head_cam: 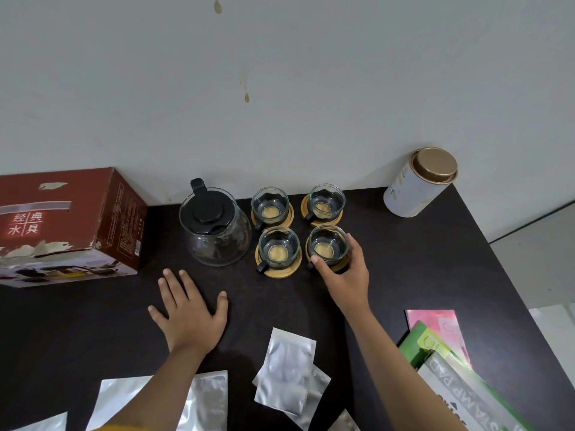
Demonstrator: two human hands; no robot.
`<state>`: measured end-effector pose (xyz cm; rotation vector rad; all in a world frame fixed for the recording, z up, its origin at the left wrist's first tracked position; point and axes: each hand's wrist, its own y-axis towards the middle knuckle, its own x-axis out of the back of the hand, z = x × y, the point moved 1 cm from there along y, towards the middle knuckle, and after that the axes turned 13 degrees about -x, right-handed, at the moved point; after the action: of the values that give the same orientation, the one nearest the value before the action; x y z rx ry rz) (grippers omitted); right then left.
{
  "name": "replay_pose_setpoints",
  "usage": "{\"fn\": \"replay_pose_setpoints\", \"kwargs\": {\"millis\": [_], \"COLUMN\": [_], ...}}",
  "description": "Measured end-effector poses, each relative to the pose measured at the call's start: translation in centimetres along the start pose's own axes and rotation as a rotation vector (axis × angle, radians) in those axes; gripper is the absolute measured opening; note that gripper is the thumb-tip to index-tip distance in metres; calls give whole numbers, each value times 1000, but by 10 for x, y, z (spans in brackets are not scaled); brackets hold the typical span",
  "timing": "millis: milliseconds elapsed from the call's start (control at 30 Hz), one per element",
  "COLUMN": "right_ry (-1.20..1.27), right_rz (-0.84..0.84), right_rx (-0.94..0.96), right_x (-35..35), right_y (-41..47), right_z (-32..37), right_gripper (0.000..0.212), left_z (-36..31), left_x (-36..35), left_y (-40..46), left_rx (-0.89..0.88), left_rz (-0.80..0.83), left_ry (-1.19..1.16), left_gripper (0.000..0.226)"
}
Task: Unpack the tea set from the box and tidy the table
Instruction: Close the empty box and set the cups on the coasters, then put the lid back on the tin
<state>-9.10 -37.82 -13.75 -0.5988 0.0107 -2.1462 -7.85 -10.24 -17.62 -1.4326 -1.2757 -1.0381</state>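
A glass teapot (217, 231) with a black lid stands at the back of the dark table (420, 259). To its right, several glass cups sit on round wooden coasters in a square group: far left (270, 204), far right (326, 201), near left (279, 248). My right hand (345, 275) grips the near right cup (328, 245), thumb on its near side and fingers round its right side. My left hand (189, 309) lies flat on the table in front of the teapot, fingers spread. The red tea set box (62, 222) lies on its side at the left.
A white tin (420, 185) with a gold lid stands at the back right corner. Silver foil pouches (287, 374) lie near the front edge. Green and pink packets (445, 346) are stacked at the right front. The wall runs directly behind the table.
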Motion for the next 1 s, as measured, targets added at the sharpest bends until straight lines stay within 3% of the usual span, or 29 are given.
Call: {"fn": "replay_pose_setpoints", "kwargs": {"millis": [333, 533, 800, 1000], "right_ry": [9, -3, -59, -174], "right_rz": [-16, -97, -237, -202], "right_rx": [-35, 49, 151, 153], "right_x": [8, 44, 127, 179], "right_y": [-16, -39, 2, 86], "right_z": [2, 31, 93, 118], "right_gripper": [96, 82, 50, 44], "left_z": [2, -19, -199, -335], "left_x": [1, 17, 66, 67], "left_y": [2, -22, -19, 39], "left_rx": [-2, -120, -683, -690], "left_rz": [-3, -307, -434, -205], "left_ry": [-51, -359, -657, -705], "left_gripper": [89, 63, 52, 80]}}
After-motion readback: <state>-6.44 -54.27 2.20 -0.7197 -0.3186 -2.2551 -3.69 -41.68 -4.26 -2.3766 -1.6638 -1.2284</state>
